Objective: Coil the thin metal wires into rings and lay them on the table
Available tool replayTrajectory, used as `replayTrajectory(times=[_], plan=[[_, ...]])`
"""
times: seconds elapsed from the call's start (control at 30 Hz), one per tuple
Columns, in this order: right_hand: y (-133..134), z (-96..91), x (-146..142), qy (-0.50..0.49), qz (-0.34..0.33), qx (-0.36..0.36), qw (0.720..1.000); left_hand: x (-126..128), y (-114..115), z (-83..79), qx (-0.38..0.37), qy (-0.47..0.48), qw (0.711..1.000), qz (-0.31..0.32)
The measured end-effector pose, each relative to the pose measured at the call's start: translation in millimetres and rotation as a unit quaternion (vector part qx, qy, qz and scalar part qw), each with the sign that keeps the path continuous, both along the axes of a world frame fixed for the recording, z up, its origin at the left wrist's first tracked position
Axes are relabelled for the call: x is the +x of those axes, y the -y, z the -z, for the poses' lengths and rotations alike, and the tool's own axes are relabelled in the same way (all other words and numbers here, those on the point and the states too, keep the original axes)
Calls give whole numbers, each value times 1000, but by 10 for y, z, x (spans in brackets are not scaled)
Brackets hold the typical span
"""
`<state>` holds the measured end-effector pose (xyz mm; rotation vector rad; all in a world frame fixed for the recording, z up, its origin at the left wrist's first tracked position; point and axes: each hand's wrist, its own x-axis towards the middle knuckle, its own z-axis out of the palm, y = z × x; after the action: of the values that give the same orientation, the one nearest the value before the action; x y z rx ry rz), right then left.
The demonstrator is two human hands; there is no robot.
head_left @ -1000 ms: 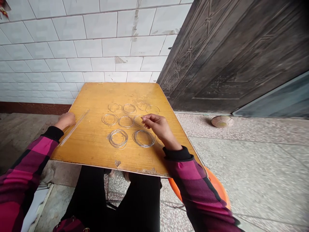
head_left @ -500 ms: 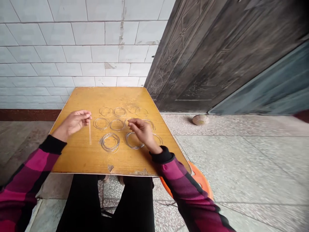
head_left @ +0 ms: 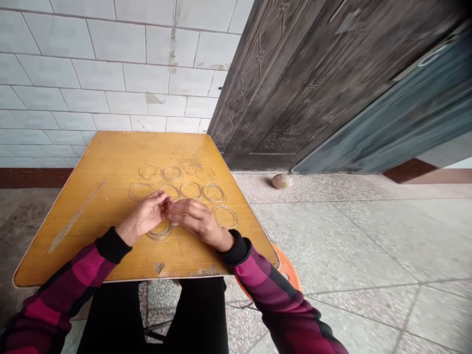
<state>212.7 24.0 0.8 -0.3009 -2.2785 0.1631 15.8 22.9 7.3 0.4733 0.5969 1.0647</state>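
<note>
The left hand [head_left: 143, 216] and right hand [head_left: 195, 221] meet at the middle of the wooden table [head_left: 110, 157], their fingers [head_left: 180, 209] bent closely above a wire ring [head_left: 159, 235]; I cannot tell what they hold. Straight wires [head_left: 75, 216] lie at nine o'clock.

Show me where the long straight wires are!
In the head view, the straight wires lie on the left of the wooden table, beside the left hand.
</note>
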Motion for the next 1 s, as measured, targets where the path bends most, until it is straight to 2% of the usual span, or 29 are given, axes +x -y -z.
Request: replayTrajectory(times=[0.1, 0.2, 0.27, 0.33, 0.4, 0.43, 0.5, 0.6, 0.8, 0.9, 1.0], plan=[[57, -64, -20, -33, -59, -84, 994, -82, -1, -53, -10, 23, 999, -41], [47, -72, -26, -130, -108, -242, 956, -153, 32, -149, -1, 34, 996, -77], [12, -55, -26, -214, -136, -353, 901, -172, 76, -196, 21, 15, 996, -91], [-27, -34, -24, -278, -172, -455, 828, -172, 124, -215, 39, -3, 995, -90], [-60, -14, -20, -306, -204, -535, 761, -163, 163, -213, 44, -3, 996, -77], [-73, -6, -18, -312, -207, -564, 736, -159, 177, -210, 43, 3, 997, -67], [-92, 6, -15, -331, -184, -601, 704, -150, 194, -203, 43, 25, 998, -45], [-93, 1, -22, -367, -146, -628, 670, -134, 206, -200, 54, 57, 997, -10], [-53, -62, -50, -368, -305, -656, 584, -97, 230, -172, 98, 86, 990, 56], [-52, -59, -53, -331, -344, -660, 580, -96, 229, -144, 109, 95, 987, 76], [-61, -32, -58, -265, -364, -648, 614, -102, 215, -114, 115, 87, 985, 95]])
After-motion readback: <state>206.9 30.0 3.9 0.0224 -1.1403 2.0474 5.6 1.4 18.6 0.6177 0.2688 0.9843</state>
